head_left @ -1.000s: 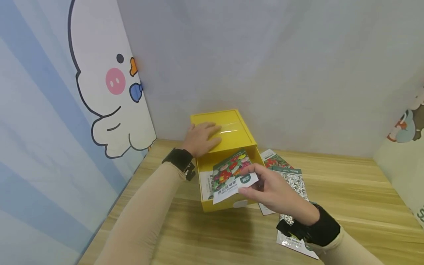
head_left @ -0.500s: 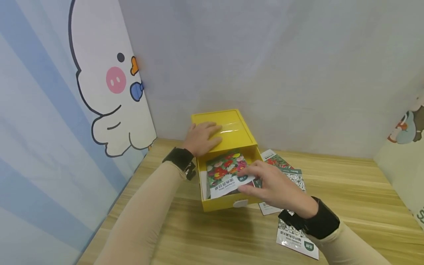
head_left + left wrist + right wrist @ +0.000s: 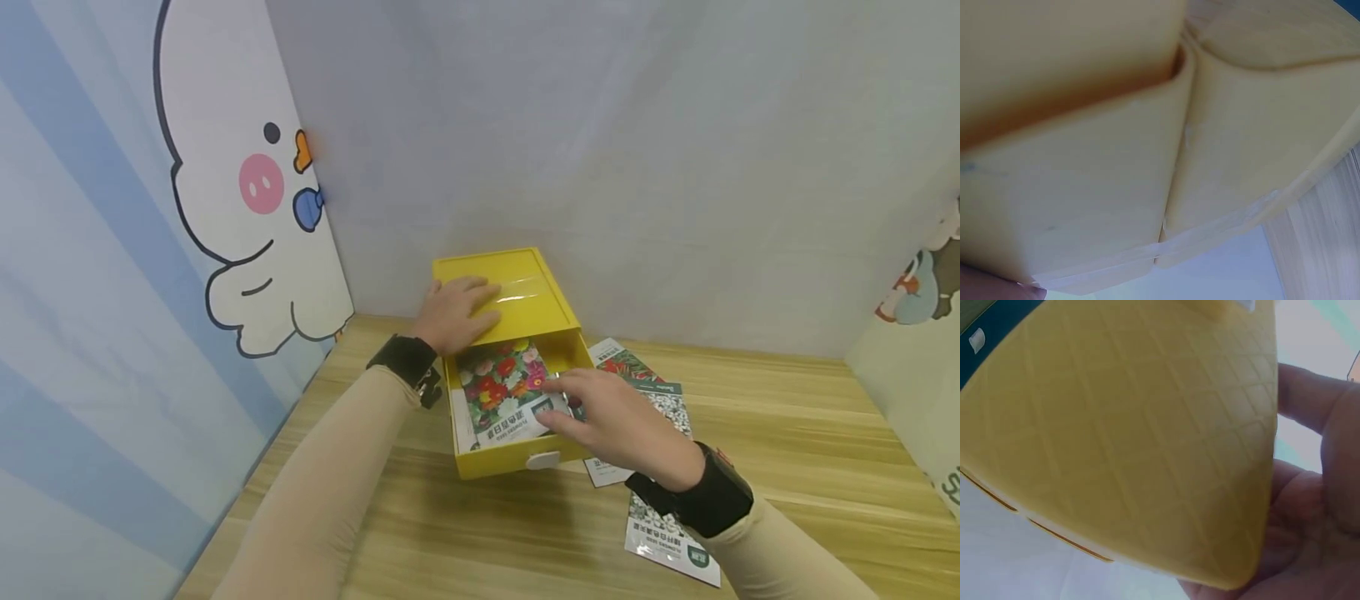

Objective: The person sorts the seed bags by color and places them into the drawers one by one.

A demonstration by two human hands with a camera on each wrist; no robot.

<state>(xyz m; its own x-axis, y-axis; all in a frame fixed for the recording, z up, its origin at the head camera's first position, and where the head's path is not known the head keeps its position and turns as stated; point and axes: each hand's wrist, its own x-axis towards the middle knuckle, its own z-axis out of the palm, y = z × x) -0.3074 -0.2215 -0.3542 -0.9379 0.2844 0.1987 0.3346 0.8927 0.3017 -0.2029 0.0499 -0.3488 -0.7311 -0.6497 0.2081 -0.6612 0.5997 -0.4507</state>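
Note:
My left hand rests fingers-spread on the top of a yellow drawer box, whose drawer is pulled out. A seed packet with colourful flowers lies flat inside, partly over a whiter packet. My right hand hovers over the drawer's right front corner. Its thumb and forefinger are apart at the packet's right edge and do not grip it. In the right wrist view that hand shows behind the drawer's quilted yellow front. The left wrist view mostly holds the box's side.
Right of the box, several seed packets overlap on the wooden table: one with white flowers, one with red flowers. A grey wall stands close behind, and a cartoon-printed panel rises at left.
The right hand has lowered the flower seed packet into the drawer and let it go; the packet has shifted left and lies flat. My left hand has stayed on the box.

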